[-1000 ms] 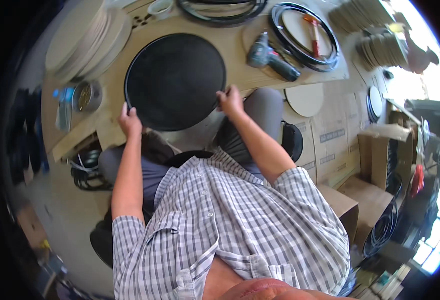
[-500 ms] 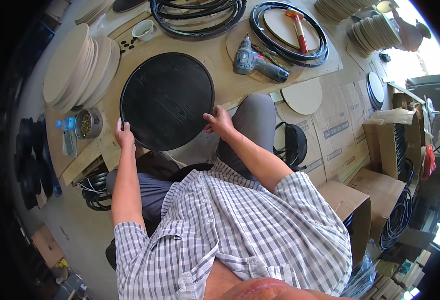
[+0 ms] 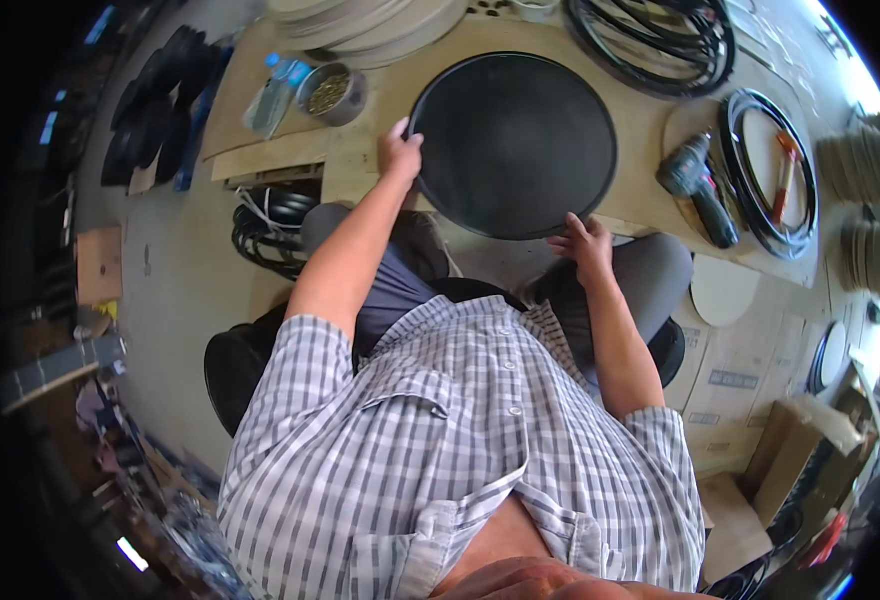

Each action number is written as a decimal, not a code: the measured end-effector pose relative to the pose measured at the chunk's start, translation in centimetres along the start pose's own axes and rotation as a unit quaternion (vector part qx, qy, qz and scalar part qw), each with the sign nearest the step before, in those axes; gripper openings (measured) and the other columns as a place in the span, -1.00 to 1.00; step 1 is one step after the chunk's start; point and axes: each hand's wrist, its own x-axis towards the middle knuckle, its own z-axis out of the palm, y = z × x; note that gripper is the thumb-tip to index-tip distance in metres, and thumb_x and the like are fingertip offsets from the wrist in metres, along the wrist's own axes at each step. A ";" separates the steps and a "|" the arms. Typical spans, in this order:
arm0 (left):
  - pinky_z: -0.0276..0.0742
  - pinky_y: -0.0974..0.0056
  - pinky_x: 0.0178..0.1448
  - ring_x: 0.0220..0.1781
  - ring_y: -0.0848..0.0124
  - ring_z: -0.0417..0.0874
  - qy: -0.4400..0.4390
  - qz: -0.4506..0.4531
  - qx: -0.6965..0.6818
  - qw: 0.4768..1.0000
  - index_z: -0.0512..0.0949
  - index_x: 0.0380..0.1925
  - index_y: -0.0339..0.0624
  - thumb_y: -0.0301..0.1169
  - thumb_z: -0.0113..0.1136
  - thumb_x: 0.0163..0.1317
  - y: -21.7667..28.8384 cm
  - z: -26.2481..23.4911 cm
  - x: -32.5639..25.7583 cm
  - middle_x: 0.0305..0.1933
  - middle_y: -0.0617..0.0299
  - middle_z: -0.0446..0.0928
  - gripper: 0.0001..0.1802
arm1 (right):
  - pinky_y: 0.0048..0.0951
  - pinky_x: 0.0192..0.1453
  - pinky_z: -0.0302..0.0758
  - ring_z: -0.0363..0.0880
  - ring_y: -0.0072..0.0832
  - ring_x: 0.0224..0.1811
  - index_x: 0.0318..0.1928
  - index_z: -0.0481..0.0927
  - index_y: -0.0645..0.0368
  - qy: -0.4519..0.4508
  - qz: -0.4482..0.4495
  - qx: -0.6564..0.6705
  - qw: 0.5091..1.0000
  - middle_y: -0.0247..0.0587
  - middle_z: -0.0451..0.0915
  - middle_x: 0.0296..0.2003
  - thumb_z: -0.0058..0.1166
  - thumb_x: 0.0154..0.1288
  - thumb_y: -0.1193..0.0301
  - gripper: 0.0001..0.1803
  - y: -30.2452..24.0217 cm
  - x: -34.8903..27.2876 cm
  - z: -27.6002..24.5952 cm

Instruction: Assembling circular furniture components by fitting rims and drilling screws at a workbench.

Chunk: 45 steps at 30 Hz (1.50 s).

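Note:
A round black disc (image 3: 515, 145) with a raised rim lies tilted or flat over the near edge of the table (image 3: 640, 130); which, I cannot tell. My left hand (image 3: 400, 155) grips its left rim, thumb and fingers closed on the edge. At the lower right rim, my right hand (image 3: 588, 248) pinches the edge, some fingers tucked below the disc. Left of the disc stands a metal pot (image 3: 358, 102) of small brass-coloured pieces, beside a clear bottle with a blue label (image 3: 288, 70).
Pale round boards (image 3: 380, 30) are stacked beyond the pot. To the right lie a cordless drill (image 3: 708, 205), a hammer (image 3: 784, 185) within black rings, and a bigger pile of black rings (image 3: 672, 90). Cardboard boxes (image 3: 790, 440) stand on the floor at right.
The view has turned left, so the table's things sit farther right in it. Both hands still hold the disc. Its grain streaks no longer show.

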 end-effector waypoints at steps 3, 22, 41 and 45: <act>0.54 0.00 0.24 0.12 -0.06 0.64 -0.001 -0.021 0.055 0.998 0.63 0.18 -0.03 -0.25 0.36 0.17 1.6 0.1 0.2 0.04 -0.16 0.61 -0.48 | -0.46 -0.51 0.66 0.71 -0.36 -0.48 -0.22 0.43 0.34 -0.002 0.009 -0.009 1.000 -0.09 0.58 -0.38 0.16 0.49 0.30 -0.68 -0.1 -0.3 0.4; 0.62 0.05 0.03 -0.05 0.10 0.75 -0.079 -0.107 0.192 0.972 0.70 -0.29 -0.07 0.11 0.36 0.12 6.1 -0.7 6.4 -0.17 0.10 0.74 -0.53 | -0.45 -0.44 0.69 0.71 -0.39 -0.48 -0.26 0.43 0.29 0.001 0.049 -0.043 0.998 0.03 0.68 -0.38 0.21 0.46 0.14 -0.58 -0.3 0.2 0.8; 0.58 -0.06 0.11 0.02 -0.03 0.67 0.056 -0.023 0.121 0.991 0.60 -0.19 -0.15 -0.04 0.45 0.09 3.4 4.5 3.5 -0.11 -0.06 0.65 -0.54 | -0.44 -0.50 0.51 0.58 -0.48 -0.55 -0.06 0.51 0.20 0.002 0.066 0.018 0.998 -0.20 0.61 -0.49 0.29 0.39 0.10 -0.57 0.2 0.0 1.4; 0.55 -0.01 0.18 0.07 -0.01 0.66 0.068 0.213 0.321 0.920 0.70 -0.12 -0.25 -0.18 0.28 0.27 -0.6 1.8 5.1 -0.05 -0.10 0.66 -0.64 | -0.42 -0.47 0.57 0.63 -0.47 -0.54 -0.13 0.53 0.24 -0.010 0.060 -0.041 0.997 -0.19 0.64 -0.48 0.23 0.43 0.09 -0.58 -0.5 0.7 2.6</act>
